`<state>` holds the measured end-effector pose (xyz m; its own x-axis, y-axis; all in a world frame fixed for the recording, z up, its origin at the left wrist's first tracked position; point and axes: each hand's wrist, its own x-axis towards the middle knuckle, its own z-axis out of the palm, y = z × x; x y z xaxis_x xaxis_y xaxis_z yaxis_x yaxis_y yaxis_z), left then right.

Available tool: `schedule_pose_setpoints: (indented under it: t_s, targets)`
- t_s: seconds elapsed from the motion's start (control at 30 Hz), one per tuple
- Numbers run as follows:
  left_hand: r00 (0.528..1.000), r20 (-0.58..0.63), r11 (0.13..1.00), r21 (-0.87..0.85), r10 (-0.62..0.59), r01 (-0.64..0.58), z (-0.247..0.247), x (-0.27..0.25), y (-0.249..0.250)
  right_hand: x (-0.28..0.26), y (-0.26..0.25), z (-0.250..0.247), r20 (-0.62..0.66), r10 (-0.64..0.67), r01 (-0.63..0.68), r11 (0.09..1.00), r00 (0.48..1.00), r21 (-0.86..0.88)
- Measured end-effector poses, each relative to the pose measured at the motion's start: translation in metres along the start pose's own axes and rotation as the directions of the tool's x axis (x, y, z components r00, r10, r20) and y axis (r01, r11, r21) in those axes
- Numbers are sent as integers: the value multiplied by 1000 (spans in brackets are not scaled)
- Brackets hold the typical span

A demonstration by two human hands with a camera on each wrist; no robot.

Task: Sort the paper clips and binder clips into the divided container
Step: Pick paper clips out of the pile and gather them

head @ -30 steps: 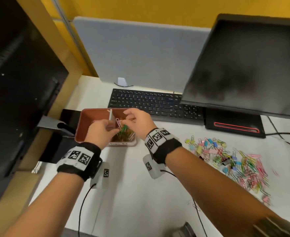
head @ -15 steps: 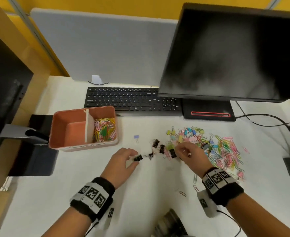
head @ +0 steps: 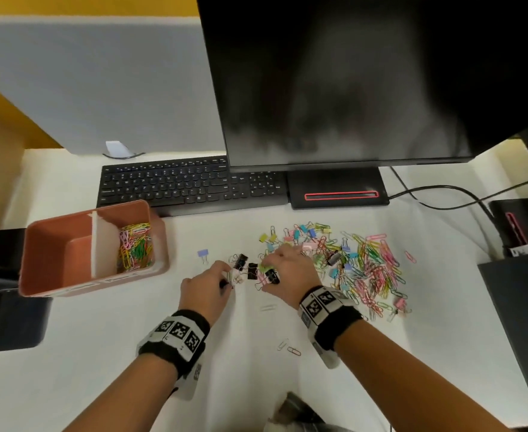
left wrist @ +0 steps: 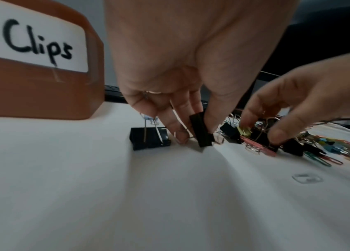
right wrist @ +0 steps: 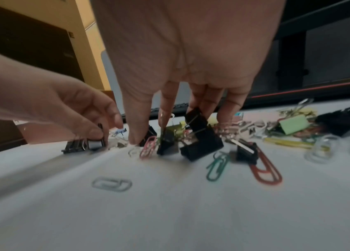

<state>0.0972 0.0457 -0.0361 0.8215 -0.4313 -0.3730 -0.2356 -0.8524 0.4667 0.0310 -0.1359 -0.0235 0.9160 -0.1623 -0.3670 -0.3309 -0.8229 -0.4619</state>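
Hands closer together than before, left hand (left wrist: 182,95) pinching black binder clip (left wrist: 200,131), right hand (right wrist: 182,88) now gripping another black clip (right wrist: 199,135).

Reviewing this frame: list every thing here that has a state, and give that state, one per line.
Left hand: pinching a black binder clip standing on the desk.
Right hand: fingers curled down onto another black binder clip.
Divided container: right compartment holds coloured paper clips, left compartment looks empty.
Mixed clip pile: unsorted, spread on the desk.
Monitor: screen dark.
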Motion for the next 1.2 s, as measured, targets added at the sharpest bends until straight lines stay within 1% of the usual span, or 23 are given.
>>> schedule_pose_setpoints:
  t_s: [0.07, 0.2, 0.3, 0.37, 0.4, 0.53, 0.57, 0.63, 0.67, 0.7, 0.77, 0.83, 0.87, 0.93, 1.0, 1.03, 1.1, 1.2]
  targets:
    - [1000, 3, 998, -60, -21, 21, -4, -3, -8, 4, 2, 5, 6, -9, 9, 1000, 1000, -2]
    - [998, -26, 995, -75, -62, 59, -14, -13, -23, 1, 17, 7, -26, -30, 30, 999, 999, -26]
    - [998, -19, 992, -116, -62, 59, -16, -17, -26, -6, 27, 6, -54, -23, 20, 997, 998, -70]
    - [998, -45, 993, -109, -45, 40, -15, -17, -25, -7, 27, 7, -49, -20, 16, 996, 999, -88]
    - [997, -62, 997, -76, -33, 28, -14, -18, -23, -7, 26, 8, -44, -23, 19, 995, 999, -95]
    - [995, -102, 993, 115, 16, -4, -15, -21, -14, -3, 19, 13, -40, -55, 49, 990, 998, -129]
    - [990, -130, 991, 128, 47, -30, -16, -22, -9, -3, 18, 15, -38, -69, 63, 989, 997, -134]
    - [973, -175, 987, 89, 148, -135, -17, -23, 2, -6, 17, 19, -38, -108, 103, 987, 993, -123]
    - [966, -162, 980, 45, 199, -194, -17, -23, 8, -8, 17, 21, -35, -122, 118, 989, 992, -93]
    - [967, -122, 973, -11, 226, -229, -15, -24, 14, -11, 17, 21, -31, -126, 125, 991, 992, -45]
    - [975, 1, 972, -85, 222, -221, -7, -27, 25, -16, 20, 17, -57, -116, 120, 990, 992, 74]
    - [974, 105, 979, -51, 200, -195, 7, -29, 31, -18, 27, 7, -127, -88, 110, 979, 988, 172]
    - [974, 139, 984, -36, 177, -174, 14, -29, 32, -19, 31, 1, -142, -58, 89, 970, 988, 225]
    - [981, 153, 992, -48, 120, -114, 24, -29, 34, -18, 37, -14, -100, 16, 16, 950, 995, 311]
    - [990, 119, 993, -96, 73, -62, 32, -27, 33, -13, 40, -26, -58, 26, -7, 950, 998, 312]
    - [993, 99, 991, -128, 60, -48, 34, -26, 34, -9, 40, -30, -33, -1, 10, 961, 999, 278]
    - [996, 61, 983, -175, 60, -49, 36, -21, 37, -1, 36, -36, 45, -81, 73, 985, 996, 156]
    - [996, 23, 982, -171, 89, -83, 38, -13, 42, 10, 25, -38, 161, -152, 147, 988, 975, 44]
